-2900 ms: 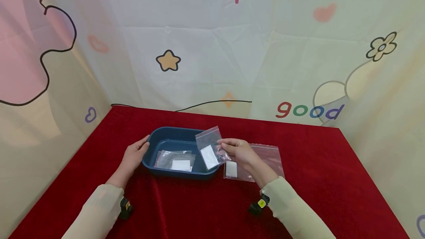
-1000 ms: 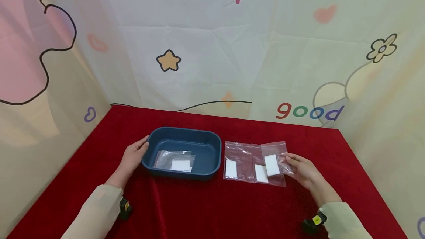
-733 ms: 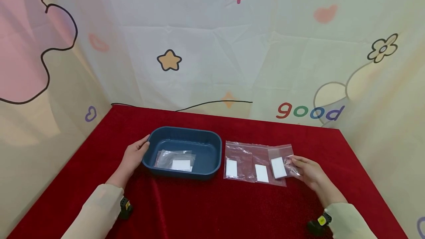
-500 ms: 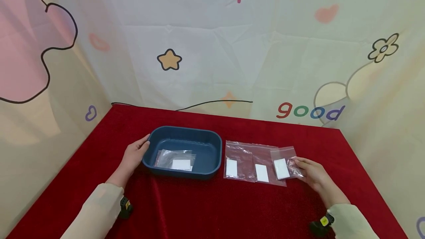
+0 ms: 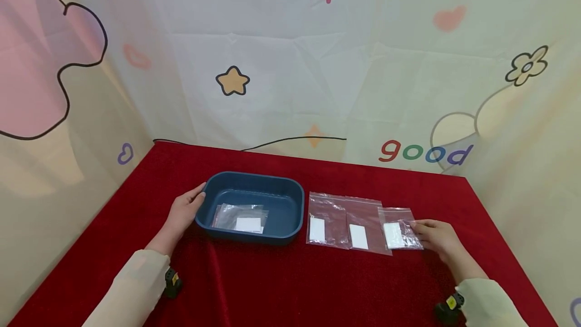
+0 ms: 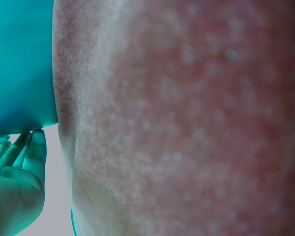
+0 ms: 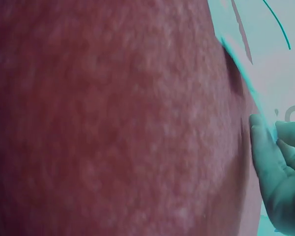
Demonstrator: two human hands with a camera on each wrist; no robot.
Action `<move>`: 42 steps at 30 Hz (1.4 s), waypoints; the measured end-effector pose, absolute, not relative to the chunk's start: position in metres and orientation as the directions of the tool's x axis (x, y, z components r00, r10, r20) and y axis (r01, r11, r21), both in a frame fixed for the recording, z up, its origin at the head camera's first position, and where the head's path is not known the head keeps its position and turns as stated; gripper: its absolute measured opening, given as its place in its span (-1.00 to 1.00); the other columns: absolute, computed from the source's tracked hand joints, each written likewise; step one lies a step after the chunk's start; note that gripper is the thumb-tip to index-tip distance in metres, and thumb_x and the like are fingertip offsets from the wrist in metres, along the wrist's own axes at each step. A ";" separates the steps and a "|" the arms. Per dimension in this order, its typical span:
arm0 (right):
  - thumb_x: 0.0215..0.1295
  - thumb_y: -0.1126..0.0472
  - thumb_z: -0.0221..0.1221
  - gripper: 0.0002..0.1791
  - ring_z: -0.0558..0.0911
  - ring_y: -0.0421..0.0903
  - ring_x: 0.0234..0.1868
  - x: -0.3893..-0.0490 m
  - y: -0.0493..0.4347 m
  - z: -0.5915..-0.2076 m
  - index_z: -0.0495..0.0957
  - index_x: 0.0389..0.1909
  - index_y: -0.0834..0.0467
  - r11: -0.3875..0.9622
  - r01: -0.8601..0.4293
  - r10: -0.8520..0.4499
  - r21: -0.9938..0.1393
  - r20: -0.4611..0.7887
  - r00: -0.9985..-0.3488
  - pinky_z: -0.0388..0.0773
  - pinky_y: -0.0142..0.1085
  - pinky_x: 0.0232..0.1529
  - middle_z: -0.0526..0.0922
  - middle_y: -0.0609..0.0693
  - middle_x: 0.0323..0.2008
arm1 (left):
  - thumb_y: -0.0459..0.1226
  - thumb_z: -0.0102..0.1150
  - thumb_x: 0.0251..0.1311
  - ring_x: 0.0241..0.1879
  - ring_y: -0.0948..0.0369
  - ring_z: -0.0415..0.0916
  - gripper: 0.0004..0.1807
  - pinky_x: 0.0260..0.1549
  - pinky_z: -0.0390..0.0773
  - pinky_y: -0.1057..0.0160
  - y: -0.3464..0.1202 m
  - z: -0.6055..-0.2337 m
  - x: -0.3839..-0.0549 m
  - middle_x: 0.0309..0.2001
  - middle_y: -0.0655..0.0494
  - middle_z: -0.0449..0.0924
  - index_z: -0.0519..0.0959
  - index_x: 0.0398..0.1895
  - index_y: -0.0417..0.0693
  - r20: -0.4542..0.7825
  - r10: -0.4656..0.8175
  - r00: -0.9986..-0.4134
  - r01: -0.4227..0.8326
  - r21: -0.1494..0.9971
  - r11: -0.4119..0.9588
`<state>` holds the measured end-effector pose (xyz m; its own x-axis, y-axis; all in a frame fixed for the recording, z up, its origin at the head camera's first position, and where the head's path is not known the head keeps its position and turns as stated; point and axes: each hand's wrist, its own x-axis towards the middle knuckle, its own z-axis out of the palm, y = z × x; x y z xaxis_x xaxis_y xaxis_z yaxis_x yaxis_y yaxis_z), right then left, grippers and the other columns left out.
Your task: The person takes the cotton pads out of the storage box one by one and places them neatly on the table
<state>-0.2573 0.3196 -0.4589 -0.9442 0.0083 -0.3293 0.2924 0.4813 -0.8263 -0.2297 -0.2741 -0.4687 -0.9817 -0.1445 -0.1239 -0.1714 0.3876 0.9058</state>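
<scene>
Pinching clear bag (image 5: 397,233) by right edge: right hand (image 5: 439,238). Bag overlaps neighbouring bag (image 5: 369,218). Left hand (image 5: 182,212) grips blue tray (image 5: 282,208) at left end.

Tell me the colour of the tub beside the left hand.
Dark blue; the tub shows best in the head view.

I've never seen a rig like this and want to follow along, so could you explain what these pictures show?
There's no machine: it's a person's bare left hand and right hand, with a small camera on each wrist. The wide picture comes from a camera on the head; the two tinted close-ups come from the wrists. On red cloth sit a blue tub with clear bags inside and, beside it, two clear bags showing white pieces. The left hand rests against the tub; the right hand's fingers pinch another bag.
</scene>
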 end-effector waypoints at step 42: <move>0.40 0.28 0.23 -0.60 0.63 -0.16 -0.40 -0.251 0.322 -0.457 0.50 0.01 0.58 0.710 0.238 0.061 -0.663 -0.279 -0.958 0.78 -0.15 -0.30 0.69 0.35 -0.27 | -0.21 -0.15 0.61 0.60 -0.14 0.10 -0.43 0.52 0.28 -0.13 -0.273 -0.466 -0.229 0.58 -0.21 0.14 0.16 0.60 -0.12 -0.136 -0.157 -0.978 -0.187 0.903 0.387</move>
<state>-0.2515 0.3225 -0.4566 -0.9583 0.0607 -0.2792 0.2380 0.7101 -0.6626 -0.2295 -0.2730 -0.4661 -0.9783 -0.1567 -0.1358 -0.1873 0.3866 0.9030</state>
